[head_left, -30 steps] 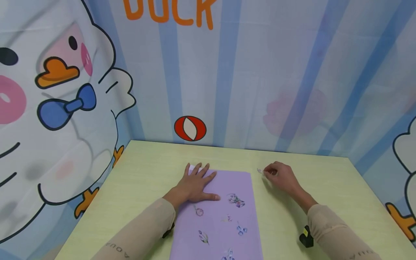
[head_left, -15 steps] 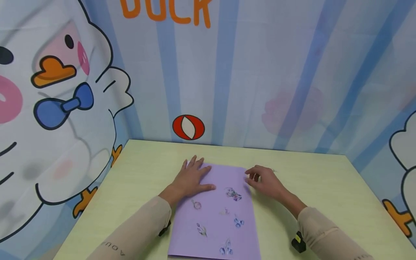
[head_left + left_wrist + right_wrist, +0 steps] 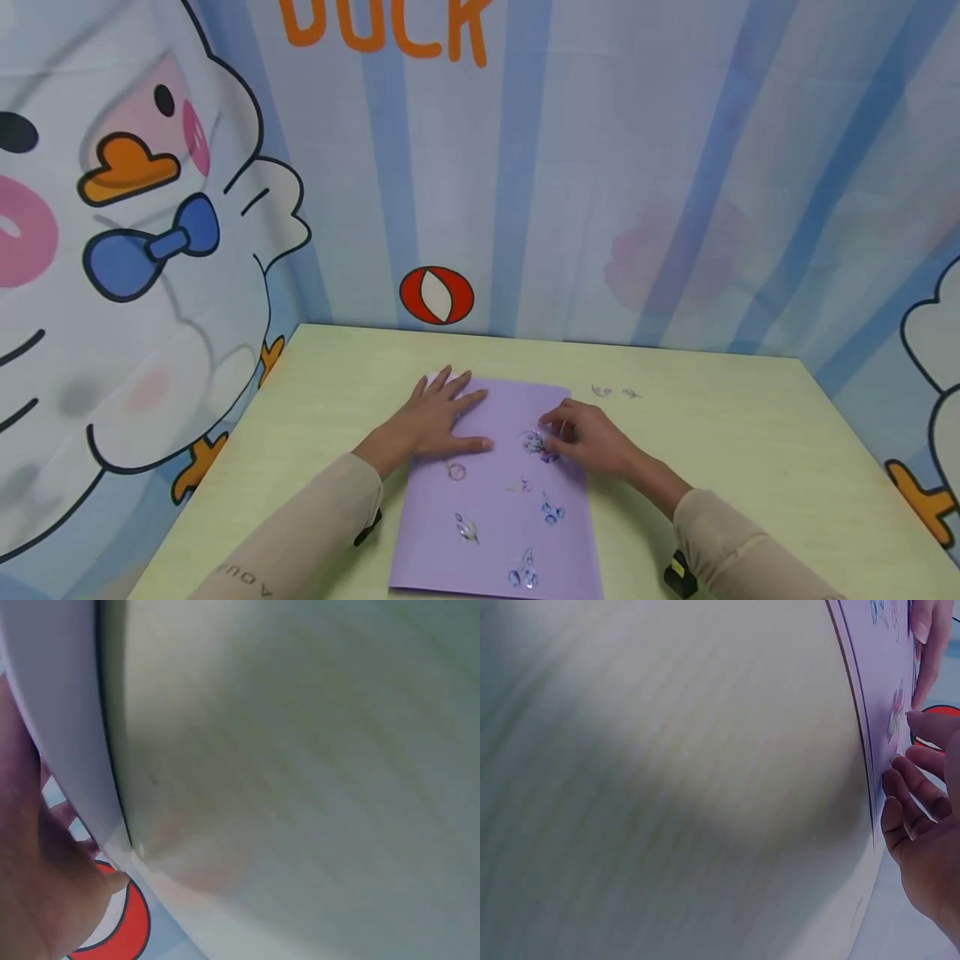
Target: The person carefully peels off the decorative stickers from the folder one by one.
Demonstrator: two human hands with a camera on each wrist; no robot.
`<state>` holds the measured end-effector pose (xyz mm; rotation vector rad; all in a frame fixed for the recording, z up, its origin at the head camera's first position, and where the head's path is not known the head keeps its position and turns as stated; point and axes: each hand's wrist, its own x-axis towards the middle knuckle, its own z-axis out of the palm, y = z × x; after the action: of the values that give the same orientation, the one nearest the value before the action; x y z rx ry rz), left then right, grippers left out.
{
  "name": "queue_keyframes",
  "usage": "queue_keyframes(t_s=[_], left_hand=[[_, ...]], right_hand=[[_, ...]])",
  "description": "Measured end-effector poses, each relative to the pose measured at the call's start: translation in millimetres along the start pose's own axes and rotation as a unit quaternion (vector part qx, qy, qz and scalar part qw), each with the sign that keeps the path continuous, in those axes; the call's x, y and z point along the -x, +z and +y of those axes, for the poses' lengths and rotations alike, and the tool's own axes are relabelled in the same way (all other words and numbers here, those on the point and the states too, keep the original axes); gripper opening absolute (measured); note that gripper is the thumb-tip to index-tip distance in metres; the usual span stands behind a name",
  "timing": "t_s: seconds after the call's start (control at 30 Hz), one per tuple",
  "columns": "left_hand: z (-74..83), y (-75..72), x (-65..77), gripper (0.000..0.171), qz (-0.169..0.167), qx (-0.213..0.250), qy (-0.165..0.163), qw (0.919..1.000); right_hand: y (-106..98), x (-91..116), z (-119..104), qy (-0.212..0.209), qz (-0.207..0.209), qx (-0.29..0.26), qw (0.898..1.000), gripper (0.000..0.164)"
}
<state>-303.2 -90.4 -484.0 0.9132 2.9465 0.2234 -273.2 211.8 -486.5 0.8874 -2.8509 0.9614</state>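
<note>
Striped cloth (image 3: 585,167) is hanging behind a pale table (image 3: 720,433) where a purple folder (image 3: 504,533) is lying, the left hand (image 3: 432,423) resting splayed on it, the right hand (image 3: 588,435) bending its fingers at the folder's flower cluster (image 3: 533,442), any pinch impossible to tell, seemingly picking it off, next needing a gentle lift

Purple folder (image 3: 498,507) — lying flat | bouquet sticker (image 3: 532,442) — toward right edge

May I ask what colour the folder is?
The folder is light purple, clearest in the head view.
</note>
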Motion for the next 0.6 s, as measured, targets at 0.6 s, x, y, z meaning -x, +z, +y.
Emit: queue_keyframes(t_s=[0.6], left_hand=[[0.7, 12.4, 0.9, 0.098, -0.012, -0.049, -0.006, 0.9987]], right_hand=[[12, 6, -4, 0.018, -0.015, 0.019, 1.0, 0.029]])
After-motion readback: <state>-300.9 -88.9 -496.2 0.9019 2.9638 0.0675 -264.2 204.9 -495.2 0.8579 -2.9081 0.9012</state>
